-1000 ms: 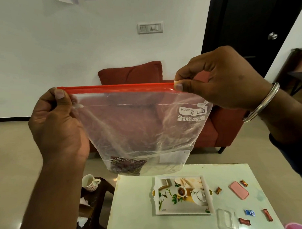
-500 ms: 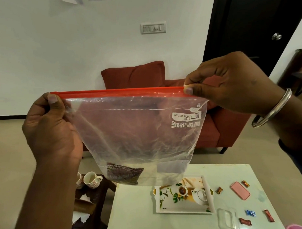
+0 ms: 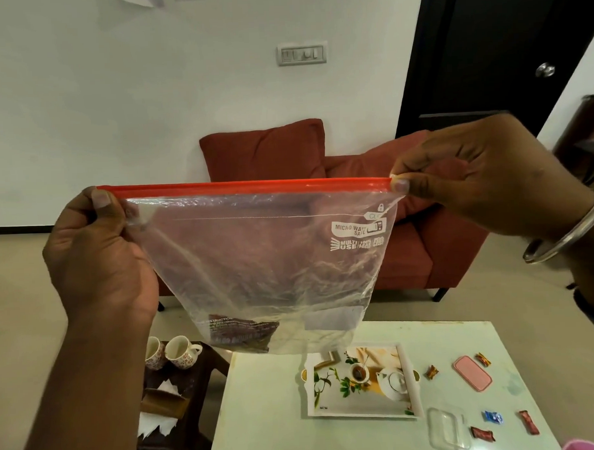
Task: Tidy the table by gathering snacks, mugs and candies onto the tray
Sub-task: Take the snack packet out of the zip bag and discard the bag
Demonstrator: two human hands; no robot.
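Both hands hold a clear zip bag (image 3: pixel 256 260) taut in the air by its red seal strip: the left hand (image 3: pixel 98 252) pinches the left end, the right hand (image 3: pixel 482 178) pinches the right end. A dark snack packet (image 3: pixel 240 334) lies in the bottom of the bag, below and between the two grips.

Progress, as judged: early. The tray (image 3: pixel 361 384), far below the grips on the white table (image 3: pixel 261 411), carries nothing. Five wrapped candies (image 3: pixel 431 372) lie loose to the tray's right, with a pink lid (image 3: pixel 472 373) and a clear box (image 3: pixel 446 428). Two mugs (image 3: pixel 182 351) stand on a dark side stool (image 3: pixel 193 380), off the table.

Clearance: open air surrounds the bag; the table's left edge lies under it.
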